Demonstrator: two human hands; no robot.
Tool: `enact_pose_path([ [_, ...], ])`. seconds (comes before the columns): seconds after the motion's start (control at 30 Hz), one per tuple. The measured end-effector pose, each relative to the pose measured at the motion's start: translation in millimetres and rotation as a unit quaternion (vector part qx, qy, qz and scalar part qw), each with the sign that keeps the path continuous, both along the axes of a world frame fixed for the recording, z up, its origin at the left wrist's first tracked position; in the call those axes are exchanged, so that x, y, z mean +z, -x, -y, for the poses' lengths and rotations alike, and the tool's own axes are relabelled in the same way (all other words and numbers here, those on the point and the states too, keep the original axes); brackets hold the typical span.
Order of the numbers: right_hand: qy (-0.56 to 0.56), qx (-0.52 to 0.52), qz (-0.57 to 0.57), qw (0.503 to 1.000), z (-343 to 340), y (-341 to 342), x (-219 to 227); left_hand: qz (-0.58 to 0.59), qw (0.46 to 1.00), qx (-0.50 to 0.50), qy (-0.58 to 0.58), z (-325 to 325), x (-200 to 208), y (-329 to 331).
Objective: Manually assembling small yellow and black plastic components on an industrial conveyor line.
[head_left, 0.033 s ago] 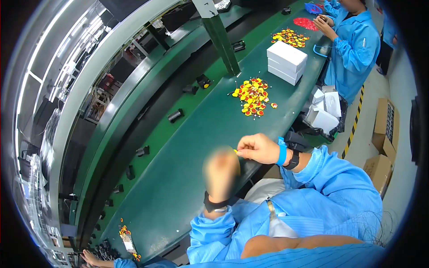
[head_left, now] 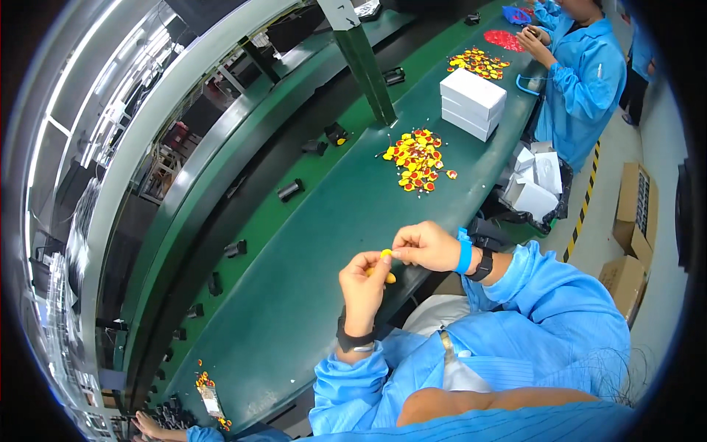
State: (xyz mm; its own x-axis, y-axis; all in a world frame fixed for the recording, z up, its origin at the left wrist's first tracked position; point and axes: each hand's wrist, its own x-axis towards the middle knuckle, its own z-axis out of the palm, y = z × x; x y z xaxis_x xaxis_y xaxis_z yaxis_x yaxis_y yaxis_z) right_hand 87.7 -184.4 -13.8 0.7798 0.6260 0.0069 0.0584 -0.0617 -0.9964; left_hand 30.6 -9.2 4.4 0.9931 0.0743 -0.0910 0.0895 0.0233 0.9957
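Observation:
Over the near edge of the green bench, my left hand (head_left: pixel 361 289) and my right hand (head_left: pixel 428 247) meet fingertip to fingertip. Between them is a small round yellow piece (head_left: pixel 386 253), which both hands pinch. More yellow (head_left: pixel 391 278) shows lower down, at the curled fingers of my left hand; its full shape is hidden. Beyond my hands lies a heap of small yellow pieces with red centres (head_left: pixel 416 156), with thin dark bits among them.
White boxes (head_left: pixel 473 99) stand stacked on the bench (head_left: pixel 309 295). A bin of white cartons (head_left: pixel 534 184) is at its right edge. Black cylindrical parts (head_left: pixel 290 190) line the green strip at left. A co-worker (head_left: pixel 585 88) stands far right; another person's hand (head_left: pixel 151 426) shows lower left.
My left hand, smeared before, is now sharp, with its fingertips meeting my right hand's at the yellow piece. More of that piece shows. My right hand has hardly moved.

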Motion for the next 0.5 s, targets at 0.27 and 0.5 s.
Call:
enact_pose_path([
  [0.27, -0.136, 0.04, -0.152, 0.978, -13, 10, -17, 0.028, 0.997, 0.026, 0.073, -4, -9, 25],
  [0.5, -0.165, 0.017, -0.205, 0.965, -24, 22, -10, 0.063, 0.996, 0.028, 0.049, -8, -13, 30],
])
